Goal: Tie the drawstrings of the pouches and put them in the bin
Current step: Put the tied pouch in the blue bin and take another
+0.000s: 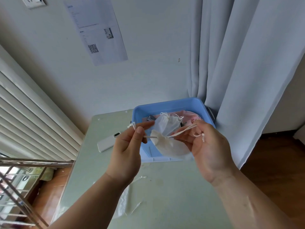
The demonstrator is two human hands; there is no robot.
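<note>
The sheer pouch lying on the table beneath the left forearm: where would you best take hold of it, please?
I'd pinch its loose drawstring from the right: the pouch lies flat, offering no edge, while the cord trails clear of the forearm.

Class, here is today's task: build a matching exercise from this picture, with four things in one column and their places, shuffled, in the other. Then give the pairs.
Things
1. cream pouch
2. blue bin
3. white device
4. printed sheet

Places
A. on the wall
B. lying on the table, left of the bin
C. held by its drawstrings between the left hand and right hand
D. at the table's far end, beside the curtain

Pairs: 1-C, 2-D, 3-B, 4-A
</note>
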